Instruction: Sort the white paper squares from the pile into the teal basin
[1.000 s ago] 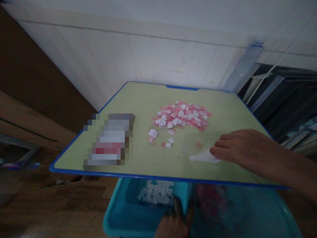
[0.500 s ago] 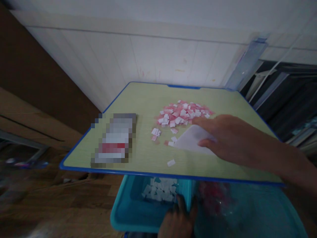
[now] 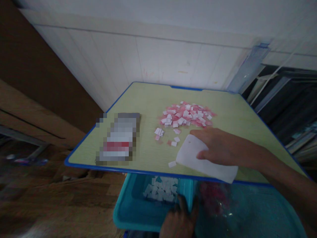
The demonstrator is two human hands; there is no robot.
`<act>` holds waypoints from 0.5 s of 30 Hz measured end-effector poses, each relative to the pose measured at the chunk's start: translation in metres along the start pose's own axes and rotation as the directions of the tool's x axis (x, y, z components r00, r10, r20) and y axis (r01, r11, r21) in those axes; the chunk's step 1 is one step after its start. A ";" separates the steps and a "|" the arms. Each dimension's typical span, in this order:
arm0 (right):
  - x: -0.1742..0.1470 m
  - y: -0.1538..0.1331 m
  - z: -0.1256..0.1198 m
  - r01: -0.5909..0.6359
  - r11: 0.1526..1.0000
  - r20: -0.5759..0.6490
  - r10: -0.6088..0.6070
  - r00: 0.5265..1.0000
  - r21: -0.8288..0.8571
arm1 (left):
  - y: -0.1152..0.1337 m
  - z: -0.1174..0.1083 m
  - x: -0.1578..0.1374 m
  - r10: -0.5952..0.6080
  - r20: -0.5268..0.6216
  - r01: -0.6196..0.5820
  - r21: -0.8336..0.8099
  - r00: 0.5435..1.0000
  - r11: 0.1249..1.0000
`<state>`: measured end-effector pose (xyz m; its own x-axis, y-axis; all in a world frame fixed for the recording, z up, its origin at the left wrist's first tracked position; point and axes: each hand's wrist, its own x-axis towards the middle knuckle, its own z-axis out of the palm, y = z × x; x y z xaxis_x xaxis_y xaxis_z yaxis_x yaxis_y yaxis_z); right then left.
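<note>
Over the near right part of the worktop (image 3: 148, 99), the right hand (image 3: 206, 145) is clamping a white card (image 3: 189, 157), its thumb pressing on the near face and its fingers lying along the far side. The card is tilting, its lower right corner overlapping the blue front edge in view, and a single paper slip (image 3: 172, 164) is lying just beside its left corner. Left of the card's upper end, a few loose bits (image 3: 174, 144) are lying about, and farther left a small cluster of slips (image 3: 159, 132) is resting. Behind these, a heap of pink and white squares (image 3: 187, 114) is spreading out. Near the left edge, a pixelated oblong (image 3: 120, 138) is lying on the worktop. Below the front edge, the left hand (image 3: 179, 219) is staying close to a teal bin (image 3: 138, 224), its fingers pointing toward white pieces (image 3: 160, 188) that are lying inside; whether they are gripping anything, I cannot tell, as shadow is darkening them. Right of that hand, something red (image 3: 215, 196) is showing dimly, and beyond the worktop a pale wall (image 3: 160, 56) is rising
</note>
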<state>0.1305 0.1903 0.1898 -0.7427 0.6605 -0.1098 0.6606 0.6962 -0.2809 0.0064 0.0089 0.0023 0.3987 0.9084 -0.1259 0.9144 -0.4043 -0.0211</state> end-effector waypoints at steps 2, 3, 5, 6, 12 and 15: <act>0.002 -0.004 0.000 -0.005 1.000 0.016 0.005 1.000 -0.009 | -0.002 0.000 0.000 0.033 -0.021 -0.033 -0.003 0.999 0.999; 0.002 -0.007 0.000 -0.018 1.000 0.025 0.019 1.000 -0.022 | -0.002 0.000 0.000 0.046 -0.032 -0.046 -0.003 0.998 0.999; 0.004 -0.012 0.001 -0.034 0.999 0.036 0.035 0.999 -0.034 | -0.004 0.001 0.000 0.057 -0.043 -0.057 0.001 0.997 0.998; 0.005 -0.014 0.002 -0.029 0.999 0.036 0.030 0.999 -0.028 | -0.005 0.002 -0.001 0.059 -0.045 -0.059 0.003 0.997 0.998; 0.013 -0.029 0.004 0.038 0.998 0.054 -0.035 0.998 -0.048 | -0.006 0.004 -0.001 0.076 -0.057 -0.077 -0.015 0.995 0.997; 0.012 -0.034 0.000 0.049 0.998 0.054 -0.047 0.997 -0.029 | -0.007 0.004 0.000 0.084 -0.057 -0.085 -0.025 0.995 0.996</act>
<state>0.0994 0.1741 0.1978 -0.7780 0.6106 -0.1477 0.6263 0.7356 -0.2580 -0.0001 0.0110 -0.0013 0.4771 0.8760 -0.0707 0.8786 -0.4774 0.0144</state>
